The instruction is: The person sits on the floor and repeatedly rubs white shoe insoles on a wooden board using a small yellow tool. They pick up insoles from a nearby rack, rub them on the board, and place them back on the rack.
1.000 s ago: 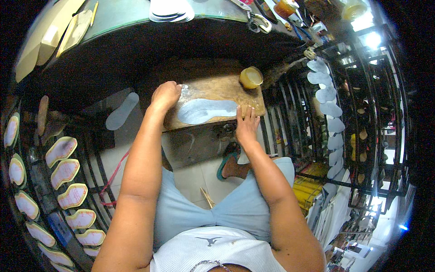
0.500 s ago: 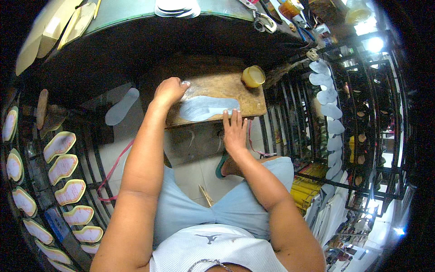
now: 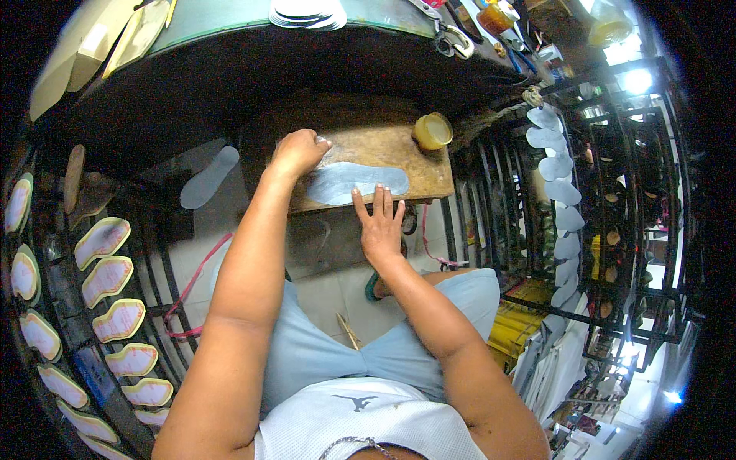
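Observation:
A grey-blue insole (image 3: 337, 186) lies flat on a worn wooden board (image 3: 429, 169) in front of me. My right hand (image 3: 382, 228) has its fingers spread, with the fingertips resting on the insole's near edge. Past the insole's left end, my left hand (image 3: 297, 152) is closed over the board. Something small and pale shows at its fingertips, too hidden to name. A yellowish cup (image 3: 432, 131) stands on the board's far right corner. Another grey-blue insole (image 3: 209, 178) lies lower down, left of the board.
Insole-shaped pieces with yellow edges (image 3: 107, 280) line a rack on the left. Grey insoles (image 3: 562, 192) hang in a row on the right rack. Ahead, a glass-topped table (image 3: 222, 27) carries stacked white pieces (image 3: 308, 14) and scissors (image 3: 454, 42). A pink strap (image 3: 186, 295) hangs near my left leg.
My right hand has slid left along the insole's near edge. The left hand has shifted slightly right, still closed. The insole stays in place on the board.

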`<state>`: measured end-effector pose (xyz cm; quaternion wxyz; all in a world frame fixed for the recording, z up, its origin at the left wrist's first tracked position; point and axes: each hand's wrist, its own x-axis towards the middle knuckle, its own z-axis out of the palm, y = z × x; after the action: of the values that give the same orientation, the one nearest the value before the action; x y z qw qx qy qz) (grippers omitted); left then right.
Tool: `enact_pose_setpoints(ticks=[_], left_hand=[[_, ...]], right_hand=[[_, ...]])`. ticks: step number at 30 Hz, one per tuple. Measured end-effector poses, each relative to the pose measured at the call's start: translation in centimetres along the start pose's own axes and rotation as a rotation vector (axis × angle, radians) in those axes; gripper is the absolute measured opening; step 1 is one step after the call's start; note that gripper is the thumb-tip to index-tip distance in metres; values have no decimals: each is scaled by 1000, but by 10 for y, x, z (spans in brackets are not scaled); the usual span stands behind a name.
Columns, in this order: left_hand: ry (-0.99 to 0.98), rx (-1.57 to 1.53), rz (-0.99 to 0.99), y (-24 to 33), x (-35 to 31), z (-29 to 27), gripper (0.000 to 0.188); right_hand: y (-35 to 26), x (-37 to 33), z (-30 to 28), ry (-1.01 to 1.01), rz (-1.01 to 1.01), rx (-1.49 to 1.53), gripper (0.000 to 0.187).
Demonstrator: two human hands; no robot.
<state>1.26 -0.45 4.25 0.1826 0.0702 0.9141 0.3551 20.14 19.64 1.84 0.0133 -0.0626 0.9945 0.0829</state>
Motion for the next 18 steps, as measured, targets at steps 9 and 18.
enact_pose_setpoints(ticks=[9,18], left_hand=[[79,-13,33,-3,-7,-3,48],[51,3,46,-5,1,7,49]], right_hand=[[64,26,-7,-183,346,-139,77],[5,24,-1,40,-69,-113,78]])
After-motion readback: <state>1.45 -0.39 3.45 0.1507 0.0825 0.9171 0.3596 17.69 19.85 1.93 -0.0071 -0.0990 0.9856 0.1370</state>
